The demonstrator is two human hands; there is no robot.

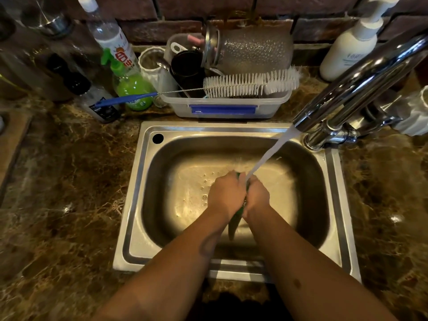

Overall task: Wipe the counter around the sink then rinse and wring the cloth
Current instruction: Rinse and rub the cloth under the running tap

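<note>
Fingers of both hands were curled tight around one green cloth [234, 224], pressed together over the middle of the steel sink [136, 205]. Only thin strips of the cloth showed: a bit at the knuckles and a dark, limp tail hanging between the wrists. The left hand [225, 195] and right hand [257, 198] touched side by side, backs up. A single white stream fell from the chrome tap [361, 86] onto them. The basin was rounded, smooth and wet, set in a glossy brown veined stone counter [69, 193]. Behind it sat one clear plastic tub [222, 107] with one white bristled bottle brush [250, 83] across it.
</note>
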